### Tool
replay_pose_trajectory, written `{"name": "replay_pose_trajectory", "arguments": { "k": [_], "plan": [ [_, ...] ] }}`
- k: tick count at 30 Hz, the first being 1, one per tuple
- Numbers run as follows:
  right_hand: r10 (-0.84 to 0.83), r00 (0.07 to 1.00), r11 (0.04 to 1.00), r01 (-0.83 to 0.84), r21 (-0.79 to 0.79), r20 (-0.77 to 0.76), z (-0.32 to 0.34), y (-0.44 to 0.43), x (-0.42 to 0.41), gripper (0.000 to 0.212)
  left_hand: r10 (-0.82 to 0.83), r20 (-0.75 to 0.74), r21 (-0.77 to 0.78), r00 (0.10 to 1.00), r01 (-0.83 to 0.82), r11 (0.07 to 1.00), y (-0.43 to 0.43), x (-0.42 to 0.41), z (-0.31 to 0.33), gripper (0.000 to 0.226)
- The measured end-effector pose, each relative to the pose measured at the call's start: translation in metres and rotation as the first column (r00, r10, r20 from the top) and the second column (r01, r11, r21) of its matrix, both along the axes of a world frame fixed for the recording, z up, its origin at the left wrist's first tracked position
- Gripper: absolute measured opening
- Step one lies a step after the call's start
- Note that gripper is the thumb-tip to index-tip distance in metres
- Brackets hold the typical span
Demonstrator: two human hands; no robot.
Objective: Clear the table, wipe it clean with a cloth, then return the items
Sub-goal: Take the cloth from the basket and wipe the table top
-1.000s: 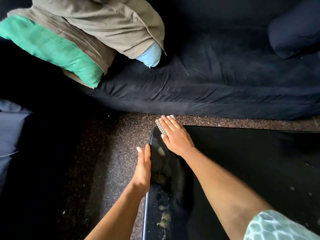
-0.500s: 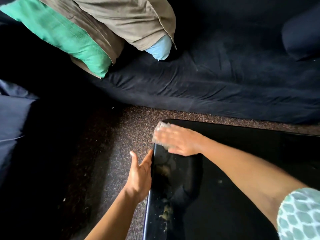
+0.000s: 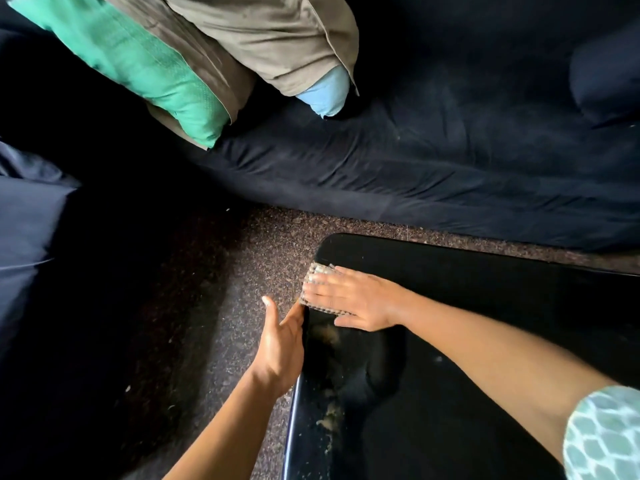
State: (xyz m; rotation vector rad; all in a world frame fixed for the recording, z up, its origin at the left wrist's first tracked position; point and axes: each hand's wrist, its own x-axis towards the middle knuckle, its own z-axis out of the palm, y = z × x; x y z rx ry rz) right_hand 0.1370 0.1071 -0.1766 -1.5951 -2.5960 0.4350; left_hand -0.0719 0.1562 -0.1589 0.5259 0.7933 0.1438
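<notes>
A glossy black table (image 3: 485, 341) fills the lower right. My right hand (image 3: 353, 299) lies flat with straight fingers on a small checked cloth (image 3: 317, 271), pressing it against the table's left edge near the far corner. My left hand (image 3: 280, 344) is held open beside the table's left edge, just below the cloth, fingers against the rim. Pale crumbs and dust (image 3: 330, 417) lie on the tabletop along the left edge, nearer to me.
A dark sofa (image 3: 450, 161) runs along the far side, with a green cushion (image 3: 138, 67), a brown cushion (image 3: 263, 36) and a dark cushion (image 3: 606, 81). Speckled carpet (image 3: 214, 306) lies left of the table. Another dark seat (image 3: 24, 230) stands at far left.
My right hand has turned from pointing away to pointing left and slid the cloth toward the table's left edge. My left hand stays beside the edge.
</notes>
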Motion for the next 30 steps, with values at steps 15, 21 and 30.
{"name": "replay_pose_trajectory", "arguments": {
  "k": [15,21,30],
  "plan": [
    [-0.372,0.928,0.928,0.370,0.052,0.032,-0.006,-0.030,-0.017,0.060,0.080,-0.001,-0.030,0.997,-0.080,0.996,-0.006,-0.006,0.004,0.096],
    [-0.914,0.403,0.396,0.912,0.106,-0.055,-0.005,-0.043,-0.070,0.061,0.083,0.002,-0.033,0.997,-0.083,0.996,-0.010,-0.008,0.003,0.095],
    [-0.827,0.559,0.562,0.822,0.097,0.052,-0.003,-0.068,-0.087,0.061,0.172,-0.065,-0.026,0.983,-0.174,0.984,-0.016,-0.023,0.003,0.098]
  ]
}}
